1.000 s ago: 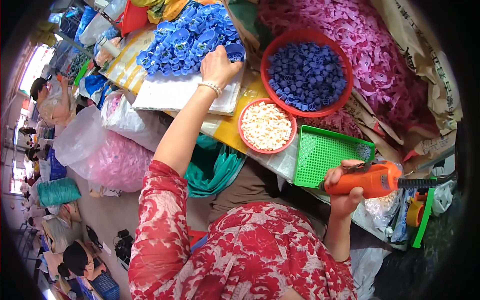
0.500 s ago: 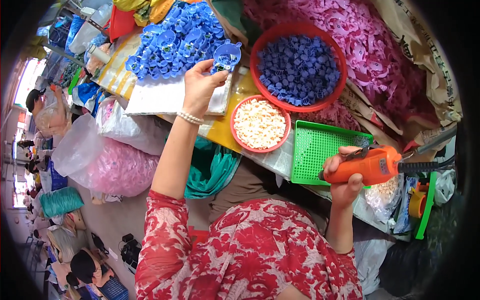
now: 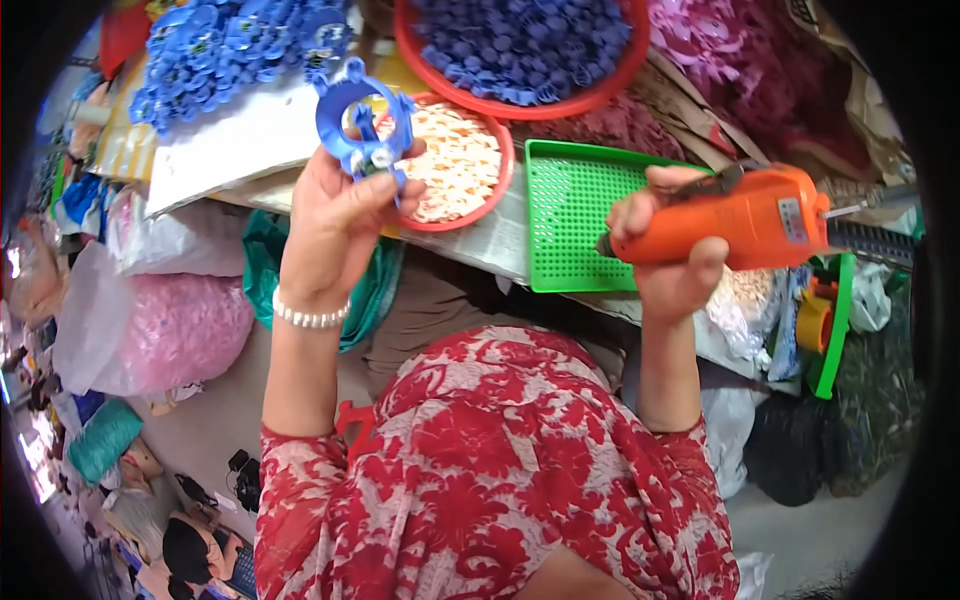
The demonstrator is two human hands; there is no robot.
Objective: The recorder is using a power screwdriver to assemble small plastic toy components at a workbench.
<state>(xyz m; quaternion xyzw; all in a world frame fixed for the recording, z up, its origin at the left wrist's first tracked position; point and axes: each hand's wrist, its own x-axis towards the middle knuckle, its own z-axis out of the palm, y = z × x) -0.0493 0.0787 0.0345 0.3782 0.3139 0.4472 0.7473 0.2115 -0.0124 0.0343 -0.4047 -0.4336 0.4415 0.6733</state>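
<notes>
Pinching one blue piece (image 3: pixel 335 118), left hand (image 3: pixel 335 215) hovered, right hand (image 3: pixel 668 285) gripped an orange tool (image 3: pixel 740 225), a blue heap (image 3: pixel 235 50) remaining beyond the table's (image 3: pixel 500 240) near edge.

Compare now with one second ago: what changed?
The left hand drew a blue ring-shaped plastic piece away from the blue pile, toward the red-patterned top. Nothing was visibly let go. The right hand still grips the orange electric screwdriver.

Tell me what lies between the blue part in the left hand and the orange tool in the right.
The head view shows the smaller red bowl of pale pieces, then the green tray, which the right hand partly hides.
</notes>
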